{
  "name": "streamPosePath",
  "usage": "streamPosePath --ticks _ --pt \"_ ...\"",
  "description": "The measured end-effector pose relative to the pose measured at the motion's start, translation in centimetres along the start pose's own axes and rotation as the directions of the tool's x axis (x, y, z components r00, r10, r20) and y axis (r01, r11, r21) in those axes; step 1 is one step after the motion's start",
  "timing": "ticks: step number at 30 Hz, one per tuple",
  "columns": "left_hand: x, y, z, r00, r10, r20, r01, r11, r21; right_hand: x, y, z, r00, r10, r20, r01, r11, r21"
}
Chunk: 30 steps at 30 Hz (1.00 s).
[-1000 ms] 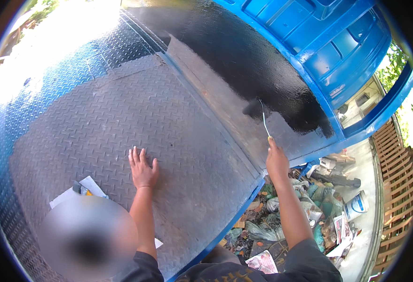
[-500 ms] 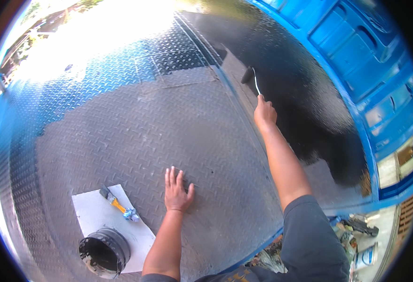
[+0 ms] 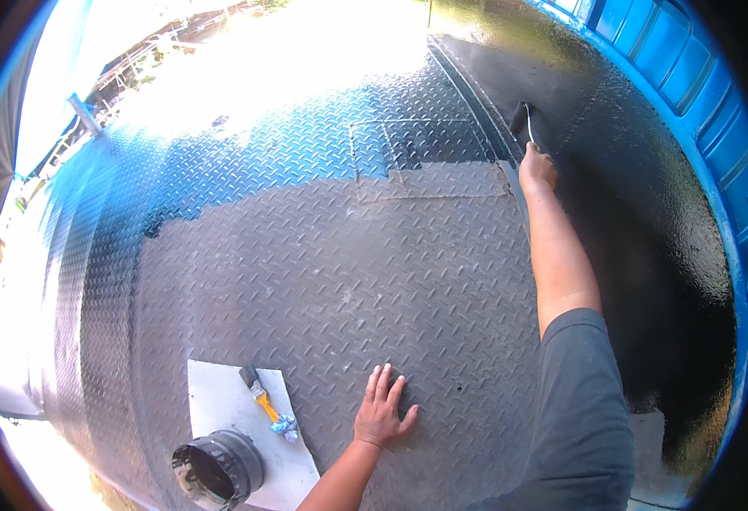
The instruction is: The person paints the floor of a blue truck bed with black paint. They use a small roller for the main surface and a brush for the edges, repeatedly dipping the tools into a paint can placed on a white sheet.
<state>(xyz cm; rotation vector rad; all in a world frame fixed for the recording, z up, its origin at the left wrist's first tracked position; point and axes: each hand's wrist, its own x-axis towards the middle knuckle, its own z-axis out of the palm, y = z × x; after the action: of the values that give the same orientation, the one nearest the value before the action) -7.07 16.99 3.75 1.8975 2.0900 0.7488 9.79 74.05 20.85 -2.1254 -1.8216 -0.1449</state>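
Observation:
My right hand (image 3: 538,167), arm stretched far forward, grips a small paint roller (image 3: 520,117) by its handle; a thin white wire frame joins it to the dark roller head. The head lies on the smooth dark floor strip (image 3: 638,221), which shines with wet-looking black paint. My left hand (image 3: 382,409) rests flat with spread fingers on the unpainted grey diamond-plate floor (image 3: 331,281). To its left, a yellow-handled paintbrush (image 3: 263,399) with a bluish wad at its end lies on a white board (image 3: 214,387). A black paint-smeared bucket (image 3: 242,464) stands on that board.
Glossy painted diamond plate (image 3: 289,149) spreads along the far and left side. A raised seam (image 3: 476,94) runs between plate and smooth strip. A blue ribbed metal wall (image 3: 689,77) bounds the right. Bright glare washes out the far edge.
The view has shifted, so the floor and bucket appear moved. The roller sits farther along the strip near the seam, and the bare patch there is now covered black. My left hand stays planted.

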Motion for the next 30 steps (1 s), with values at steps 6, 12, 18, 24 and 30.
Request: streamPosePath --ticks 6,12,18,24,30 --pt "0.4 -0.5 0.4 0.999 0.009 -0.050 -0.008 1.000 0.016 -5.2 3.9 -1.5 1.000 0.025 -0.011 -0.025 1.000 -0.011" --pt "0.3 -0.3 0.4 0.997 0.005 -0.074 -0.008 0.999 -0.043 -18.9 14.0 -6.6 0.998 -0.064 -0.026 0.060 0.987 -0.147" --pt "0.1 -0.7 0.5 0.995 0.018 -0.103 -0.026 0.996 -0.080 -34.7 23.5 -12.8 0.999 -0.033 -0.002 0.031 0.960 -0.277" --pt "-0.5 -0.8 0.6 0.995 0.030 -0.100 -0.041 0.994 -0.106 -50.0 32.0 -18.5 1.000 0.020 -0.012 -0.023 0.957 -0.290" --pt "-0.8 -0.4 0.8 0.992 0.059 -0.108 -0.070 0.993 -0.098 -62.2 35.8 -23.0 0.969 0.241 0.051 -0.229 0.959 -0.168"
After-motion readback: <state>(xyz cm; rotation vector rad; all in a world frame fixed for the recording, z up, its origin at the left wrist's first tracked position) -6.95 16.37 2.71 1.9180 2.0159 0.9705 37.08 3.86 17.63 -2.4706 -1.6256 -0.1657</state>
